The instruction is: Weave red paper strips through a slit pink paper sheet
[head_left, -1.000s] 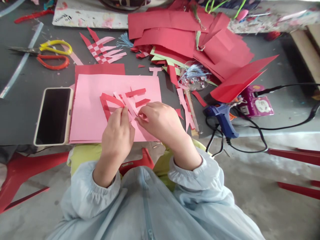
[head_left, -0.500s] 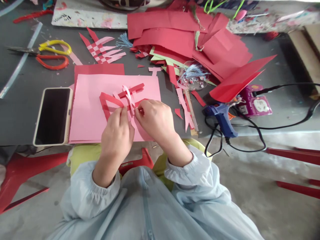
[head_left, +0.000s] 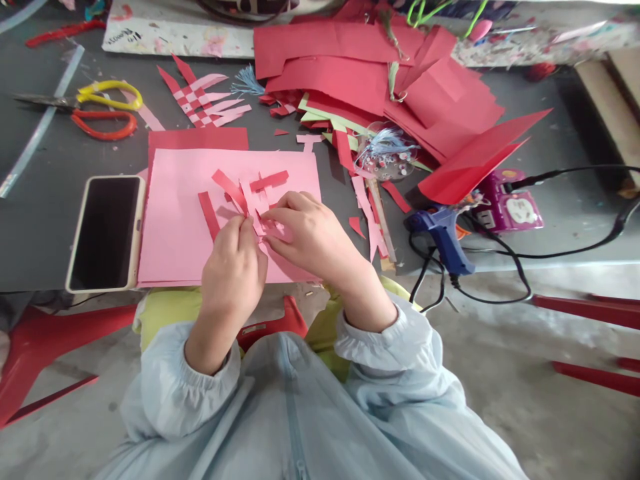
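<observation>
Red and pink paper strips (head_left: 235, 190) lie partly interlaced on a pink paper sheet (head_left: 180, 220) near the table's front edge. My left hand (head_left: 235, 263) pinches the strips at their near left side, fingers closed. My right hand (head_left: 307, 233) has its fingers pressed together on the strips' right side, touching the left hand's fingertips. The strips' near ends are hidden under both hands. Beneath the pink sheet a red sheet (head_left: 197, 138) shows at its far edge.
A phone (head_left: 106, 231) lies left of the pink sheet. Scissors (head_left: 95, 110) and a finished woven piece (head_left: 205, 100) sit at the far left. A heap of red paper (head_left: 380, 73) fills the far middle. A blue glue gun (head_left: 443, 237) with cables lies right.
The red strips have shifted: the bent red frame at the left has come apart into separate slanted strips. My right hand moved slightly left and closer to the left hand.
</observation>
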Available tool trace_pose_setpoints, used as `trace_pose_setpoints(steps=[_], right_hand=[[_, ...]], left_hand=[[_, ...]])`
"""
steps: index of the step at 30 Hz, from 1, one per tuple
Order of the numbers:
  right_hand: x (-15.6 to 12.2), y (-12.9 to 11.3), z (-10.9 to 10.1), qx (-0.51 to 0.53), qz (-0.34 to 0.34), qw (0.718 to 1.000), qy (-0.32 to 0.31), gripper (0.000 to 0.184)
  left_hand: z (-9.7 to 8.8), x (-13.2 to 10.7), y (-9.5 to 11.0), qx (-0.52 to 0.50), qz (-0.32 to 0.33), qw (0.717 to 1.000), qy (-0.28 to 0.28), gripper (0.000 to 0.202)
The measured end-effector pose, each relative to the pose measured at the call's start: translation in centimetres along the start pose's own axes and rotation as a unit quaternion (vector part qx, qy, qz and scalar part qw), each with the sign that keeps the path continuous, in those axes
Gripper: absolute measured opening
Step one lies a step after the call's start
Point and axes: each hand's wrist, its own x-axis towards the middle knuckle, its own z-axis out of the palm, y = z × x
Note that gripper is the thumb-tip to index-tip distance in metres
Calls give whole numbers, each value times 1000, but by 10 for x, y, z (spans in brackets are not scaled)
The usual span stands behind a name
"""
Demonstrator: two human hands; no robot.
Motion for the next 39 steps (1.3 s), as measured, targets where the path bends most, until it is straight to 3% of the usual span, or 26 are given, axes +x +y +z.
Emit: trace_pose_setpoints(steps=[4, 10, 15, 24, 33, 39], right_hand=[[1, -1, 2, 19, -27, 999, -1, 20], [6, -1, 6, -4, -17, 1000, -21, 20], [7, 0, 7, 5, -19, 1000, 0, 23], [7, -3, 0, 66, 99, 992, 44, 13], [10, 5, -5, 166, 155, 969, 93, 9], [10, 12, -8, 179, 155, 964, 125, 11]], left_hand=[[0, 0, 0, -17, -8, 1000, -11, 43], [-1, 1, 1, -30, -21, 999, -18, 43], [0, 0, 0, -11, -11, 1000, -4, 42], [0, 1, 1, -17, -24, 1000, -6, 43], [-4, 3, 4, -40, -35, 998, -30, 33], [-5, 2, 6, -42, -38, 998, -12, 24]])
